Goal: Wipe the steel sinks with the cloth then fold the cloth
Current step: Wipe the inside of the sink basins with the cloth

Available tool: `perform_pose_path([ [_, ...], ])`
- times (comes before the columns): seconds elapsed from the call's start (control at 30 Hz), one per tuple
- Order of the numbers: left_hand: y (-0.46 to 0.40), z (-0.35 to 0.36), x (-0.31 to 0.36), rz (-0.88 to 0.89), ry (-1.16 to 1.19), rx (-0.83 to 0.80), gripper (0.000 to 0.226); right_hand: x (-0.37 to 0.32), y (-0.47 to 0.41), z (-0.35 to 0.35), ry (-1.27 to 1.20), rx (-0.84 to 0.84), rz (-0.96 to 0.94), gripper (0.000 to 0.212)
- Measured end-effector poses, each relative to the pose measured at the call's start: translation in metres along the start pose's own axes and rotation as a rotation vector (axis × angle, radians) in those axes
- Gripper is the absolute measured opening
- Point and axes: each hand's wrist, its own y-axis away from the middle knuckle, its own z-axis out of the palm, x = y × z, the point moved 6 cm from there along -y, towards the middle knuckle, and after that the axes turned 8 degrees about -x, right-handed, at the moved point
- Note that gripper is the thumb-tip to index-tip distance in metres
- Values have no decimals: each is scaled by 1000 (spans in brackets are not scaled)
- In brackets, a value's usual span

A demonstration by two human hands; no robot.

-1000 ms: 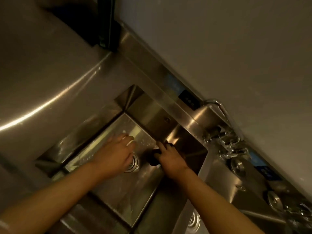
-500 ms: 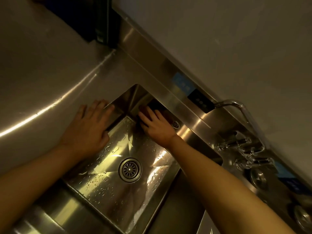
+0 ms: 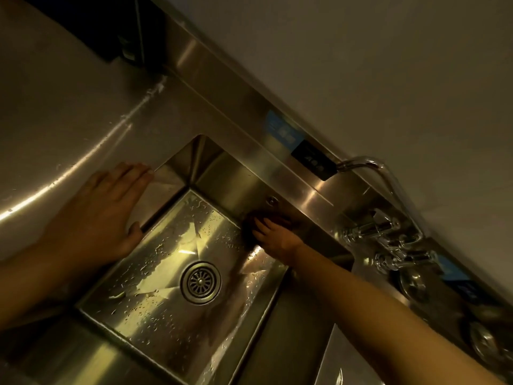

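A wet steel sink (image 3: 155,276) with a round drain (image 3: 200,282) fills the middle of the head view. My right hand (image 3: 277,237) presses a dark cloth (image 3: 251,222) against the sink's back wall, low near the floor, just under a small overflow hole (image 3: 272,200). Most of the cloth is hidden under my fingers. My left hand (image 3: 102,215) lies flat on the counter at the sink's left rim, fingers spread, thumb hanging over the edge. It holds nothing.
A steel counter (image 3: 69,120) stretches to the left. A backsplash (image 3: 227,87) runs behind the sink. A curved faucet (image 3: 369,168) and its valves (image 3: 388,240) stand to the right. A second basin's edge (image 3: 338,365) shows at the bottom right.
My right hand slid the cloth along the back wall, from the far left corner to the right. My left hand stayed braced on the rim. One second ago both hands were on the sink floor.
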Motion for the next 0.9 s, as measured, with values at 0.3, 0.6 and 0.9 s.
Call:
perform_pose_path([
  [0.3, -6, 16, -10, -18, 19, -63, 109, -3, 80, 25, -98, -24, 59, 48],
  [0.6, 4, 2, 0, -16, 0, 1, 104, 39, 56, -38, -138, 243, 157, 47],
  [0.9, 4, -6, 9, -8, -43, -20, 100, 36, -55, -72, -225, 295, 221, 50],
])
